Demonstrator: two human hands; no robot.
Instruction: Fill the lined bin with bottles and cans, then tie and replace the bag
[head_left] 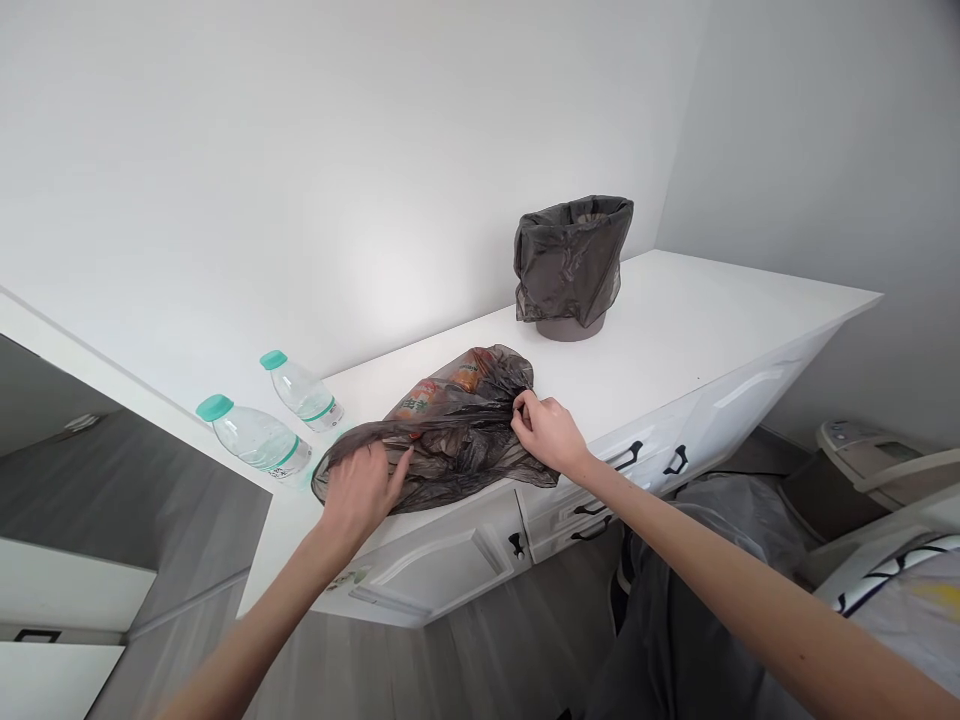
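Observation:
A thin, see-through black garbage bag (480,450) lies crumpled on the white cabinet top. Through its film show orange-and-red printed packages (420,400), whose kind I cannot make out. My left hand (364,485) is at the bag's left end, fingers curled into the film along its edge and partly covered by it, thumb apart from them. At the right end, my right hand (547,430) is closed, pinching gathered film between thumb and fingers.
Two clear bottles with teal caps, a nearer bottle (255,435) and a farther bottle (304,392), stand left of the bag. A bin (571,328) lined with another black bag stands toward the wall. White drawers (442,575) with black handles are below; a beige container (862,460) is at right.

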